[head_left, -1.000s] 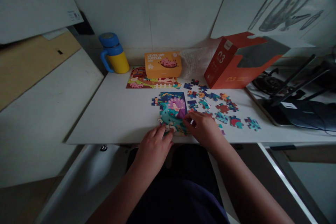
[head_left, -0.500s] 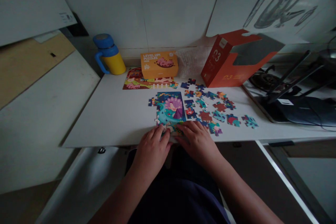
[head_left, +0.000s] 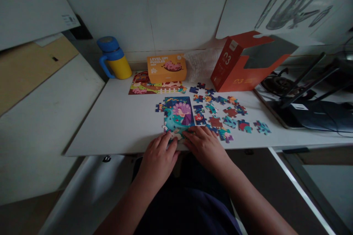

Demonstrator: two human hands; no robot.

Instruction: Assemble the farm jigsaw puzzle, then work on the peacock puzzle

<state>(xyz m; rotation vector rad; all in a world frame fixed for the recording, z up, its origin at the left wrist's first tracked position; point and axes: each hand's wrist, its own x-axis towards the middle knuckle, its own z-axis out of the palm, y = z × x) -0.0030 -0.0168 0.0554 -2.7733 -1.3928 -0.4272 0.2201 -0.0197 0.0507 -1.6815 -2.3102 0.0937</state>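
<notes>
On the white counter lies a partly joined jigsaw puzzle (head_left: 180, 112) with a purple peacock-like figure and a teal creature. My left hand (head_left: 160, 152) is closed at its lower left corner, fingertips on the bottom pieces. At the lower right corner my right hand (head_left: 205, 145) is closed too, fingers over the puzzle and thumb near the counter edge. Both hands partly hide the bottom row. One dark joined piece (head_left: 159, 107) sticks out on the puzzle's left side. Several loose puzzle pieces (head_left: 215, 121) are spread to the right, some face down and brown.
Behind the puzzle, an orange puzzle box (head_left: 167, 69) stands on a farm-scene puzzle (head_left: 138, 90). A blue and yellow jug (head_left: 118, 64) is at the back left. Clear plastic wrap (head_left: 200, 66) and a red box (head_left: 234, 69) stand farther right, near a black router (head_left: 317, 114).
My right fingers have shifted slightly left and down along the puzzle's lower edge. The left hand stays nearly in place, and the loose pieces have not moved.
</notes>
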